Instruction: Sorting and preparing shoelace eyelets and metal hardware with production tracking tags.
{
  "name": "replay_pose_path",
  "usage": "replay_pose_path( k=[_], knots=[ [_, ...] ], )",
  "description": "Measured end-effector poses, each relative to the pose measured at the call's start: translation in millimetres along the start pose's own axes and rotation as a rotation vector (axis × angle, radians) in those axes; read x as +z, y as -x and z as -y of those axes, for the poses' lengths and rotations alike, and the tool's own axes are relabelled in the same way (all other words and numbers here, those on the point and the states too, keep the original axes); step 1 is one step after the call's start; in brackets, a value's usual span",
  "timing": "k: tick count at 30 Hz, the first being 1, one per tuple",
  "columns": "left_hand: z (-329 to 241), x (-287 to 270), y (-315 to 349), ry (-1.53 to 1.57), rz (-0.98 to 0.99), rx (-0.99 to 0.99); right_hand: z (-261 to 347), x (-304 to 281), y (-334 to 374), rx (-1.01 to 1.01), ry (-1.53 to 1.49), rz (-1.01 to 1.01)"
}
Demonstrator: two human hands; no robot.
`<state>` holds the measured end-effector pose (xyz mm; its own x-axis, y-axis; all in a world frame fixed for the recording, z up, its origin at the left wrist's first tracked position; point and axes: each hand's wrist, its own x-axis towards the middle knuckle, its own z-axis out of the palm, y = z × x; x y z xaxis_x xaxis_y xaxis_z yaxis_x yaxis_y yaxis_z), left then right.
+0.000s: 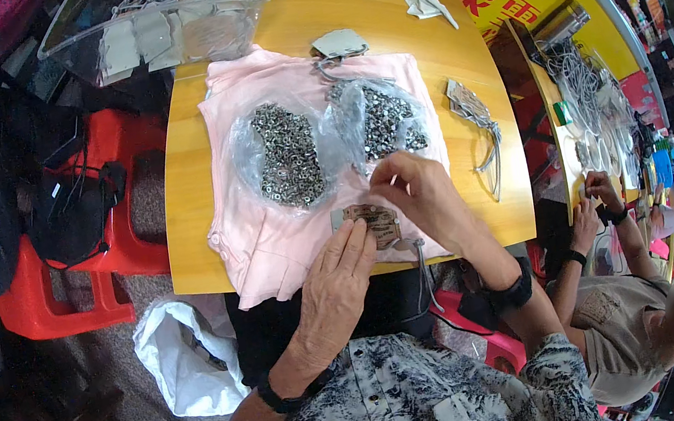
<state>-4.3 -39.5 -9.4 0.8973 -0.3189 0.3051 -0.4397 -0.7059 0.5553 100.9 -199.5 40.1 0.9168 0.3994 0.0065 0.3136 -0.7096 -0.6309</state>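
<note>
In front of me a flat brown-and-grey piece (pixel 382 226) with small round metal spots lies on a pink cloth (pixel 251 261). A grey cord (pixel 424 263) hangs beside it over the table's near edge. My left hand (pixel 337 284) rests with outstretched fingers flat on the piece's left part. Just above its upper right, my right hand (pixel 425 194) is closed in a pinch; whatever is between the fingertips is too small to make out. Beyond the hands, a clear plastic bag (pixel 249 167) of small metal nuts lies left of a second bag (pixel 349 127) of small shiny metal parts.
Similar flat pieces with cords lie at the table's far side (pixel 339 43) and right side (pixel 466 99). A clear bin (pixel 155 16) of pale pieces is at far left. Red stools (pixel 128 132) and a white bag (pixel 173 380) stand left. A co-worker (pixel 629 324) sits at right.
</note>
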Motion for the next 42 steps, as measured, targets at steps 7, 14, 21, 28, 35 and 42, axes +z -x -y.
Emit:
replay_pose_path(
  k=[7, 14, 21, 28, 35, 42],
  knots=[
    [1.7, -4.2, 0.6, 0.034, -0.006, -0.023, 6.8, 10.8, 2.7, 0.023, -0.244, 0.133],
    [0.6, -7.9, -1.2, 0.034, -0.014, -0.019, -0.2, 21.5, 0.5, -0.018, -0.282, 0.120],
    [1.6, -7.1, -0.7, 0.038, -0.018, -0.022, 5.5, 18.4, -3.1, -0.003, -0.269, 0.154],
    [4.8, -2.8, 2.3, 0.053, 0.033, -0.025, 3.3, 18.6, -10.5, 0.074, -0.304, 0.212],
    [7.8, -1.8, 0.7, 0.091, 0.008, -0.027, 7.7, 13.2, -20.0, 0.262, -0.426, 0.342],
    [8.0, -3.0, 1.6, 0.085, -0.006, -0.026, 14.6, 14.8, -21.2, 0.191, -0.376, 0.305]
  ],
)
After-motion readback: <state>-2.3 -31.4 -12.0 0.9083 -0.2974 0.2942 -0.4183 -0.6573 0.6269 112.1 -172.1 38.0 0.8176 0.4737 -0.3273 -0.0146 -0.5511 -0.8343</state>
